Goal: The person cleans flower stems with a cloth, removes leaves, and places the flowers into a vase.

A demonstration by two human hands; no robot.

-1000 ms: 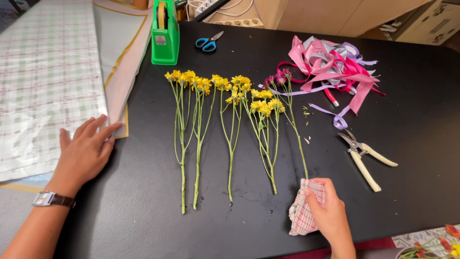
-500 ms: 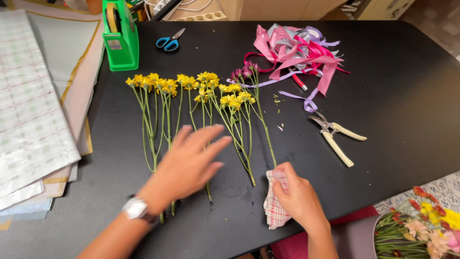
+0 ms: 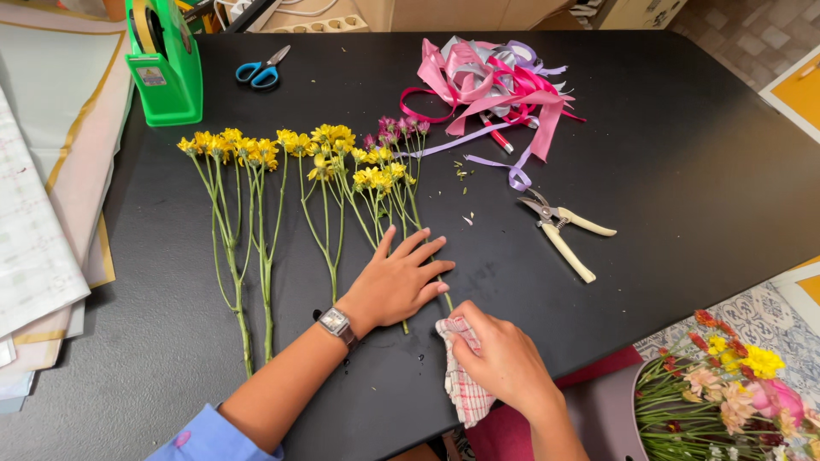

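Several yellow flower stems (image 3: 256, 196) lie in a row on the black table (image 3: 683, 154). My left hand (image 3: 400, 280), with a wristwatch, rests flat with fingers spread on the lower stems of the rightmost yellow and purple flowers (image 3: 384, 171). My right hand (image 3: 500, 358) grips a red-and-white checked cloth (image 3: 464, 391) at the table's near edge, just right of the left hand.
Cream-handled pruning shears (image 3: 565, 235) lie to the right. A heap of pink and purple ribbons (image 3: 495, 85), blue scissors (image 3: 260, 72) and a green tape dispenser (image 3: 166, 64) sit at the back. Wrapping paper sheets (image 3: 43, 196) lie left; a bucket of mixed flowers (image 3: 726, 384) stands lower right.
My left hand came over from the wrapping paper on the left and now lies on the rightmost stems. My right hand still holds the cloth near the table's edge.
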